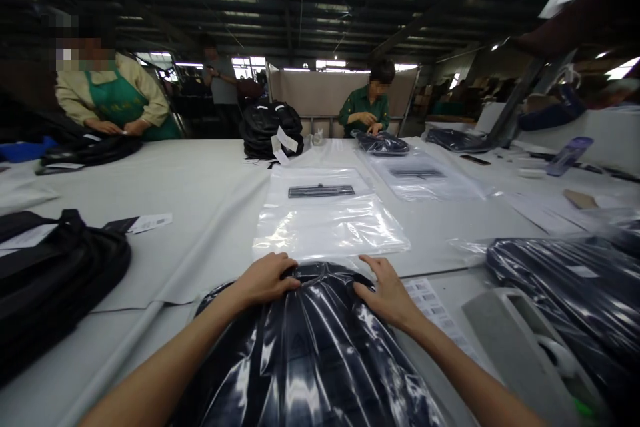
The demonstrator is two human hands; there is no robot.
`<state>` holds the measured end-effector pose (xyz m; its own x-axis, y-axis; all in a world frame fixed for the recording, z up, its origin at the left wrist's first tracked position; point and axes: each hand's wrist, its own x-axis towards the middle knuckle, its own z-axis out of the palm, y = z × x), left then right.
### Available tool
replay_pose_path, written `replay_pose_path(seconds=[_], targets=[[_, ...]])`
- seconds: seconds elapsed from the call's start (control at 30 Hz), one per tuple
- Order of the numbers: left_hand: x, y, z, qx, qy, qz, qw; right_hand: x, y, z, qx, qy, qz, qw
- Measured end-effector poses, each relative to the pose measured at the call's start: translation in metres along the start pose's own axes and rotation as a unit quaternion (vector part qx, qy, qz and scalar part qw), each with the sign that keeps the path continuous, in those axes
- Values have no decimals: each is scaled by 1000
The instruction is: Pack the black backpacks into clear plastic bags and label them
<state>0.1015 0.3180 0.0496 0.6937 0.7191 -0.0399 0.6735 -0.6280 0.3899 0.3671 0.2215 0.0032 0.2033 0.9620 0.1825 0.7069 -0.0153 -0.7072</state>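
Note:
A black backpack point(310, 353) in a clear, shiny plastic bag lies directly in front of me, its lower part cut off by the frame's bottom edge. At the far left of its top end, my left hand point(265, 278) is closed on the plastic-covered edge, with the thumb on top. My right hand point(389, 293) rests against the far right of the same end. Its thumb and forefinger are spread apart, and the other fingers are partly hidden. Just beyond both hands, a flat clear plastic bag point(325, 220) with a dark printed panel lies on the white table point(210, 193).
Black backpacks point(55, 273) lie at left; more are stacked point(273, 127) at the back. A wrapped backpack point(555, 287), a grey tape dispenser point(520, 340) and a label sheet point(435, 307) lie at right. Two co-workers point(117, 97) point(367, 107) stand across the table.

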Motion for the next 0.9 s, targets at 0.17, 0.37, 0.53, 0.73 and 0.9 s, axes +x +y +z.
replay_pose_path(seconds=[0.17,0.37,0.53,0.73,0.9], targets=[[-4,-2,9,22,19,16,999,13,-2,10,-9,-131,-38,991],[-8,-2,22,111,55,35,992,9,10,20,-5,-100,-56,993],[-4,-3,13,79,39,28,996,20,11,5,94,-192,-29,976],[32,14,3,13,10,34,999,13,14,-17,249,-138,94,954],[48,31,20,56,-16,94,994,-15,15,-23,74,-109,85,988]])
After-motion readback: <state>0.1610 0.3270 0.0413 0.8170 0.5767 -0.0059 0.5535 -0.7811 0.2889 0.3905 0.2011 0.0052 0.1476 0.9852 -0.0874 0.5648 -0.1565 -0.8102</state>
